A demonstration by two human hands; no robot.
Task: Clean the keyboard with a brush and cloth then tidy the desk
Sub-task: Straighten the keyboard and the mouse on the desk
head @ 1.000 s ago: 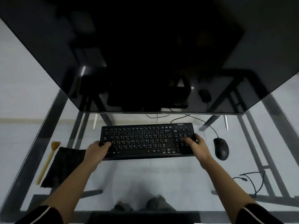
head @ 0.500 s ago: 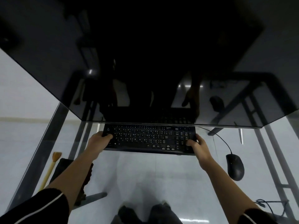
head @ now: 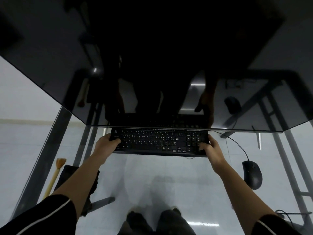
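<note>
A black keyboard (head: 157,141) lies on the glass desk (head: 145,172), its far edge under the lower edge of the dark monitor (head: 152,65). My left hand (head: 105,143) grips the keyboard's left end and my right hand (head: 211,147) grips its right end, thumbs on the keys. A wooden-handled brush (head: 54,177) lies at the desk's left edge. Beside it a dark cloth (head: 67,173) is partly hidden by my left forearm.
A black wired mouse (head: 252,173) sits to the right of the keyboard, its cable running back under the monitor. Grey metal desk frame bars (head: 44,160) show through the glass on both sides. More cable (head: 288,214) lies at the lower right.
The keyboard has moved away from me, from the open desk to the monitor's lower edge, with both hands still on its ends. My view has tilted, so the mouse and brush sit lower in frame.
</note>
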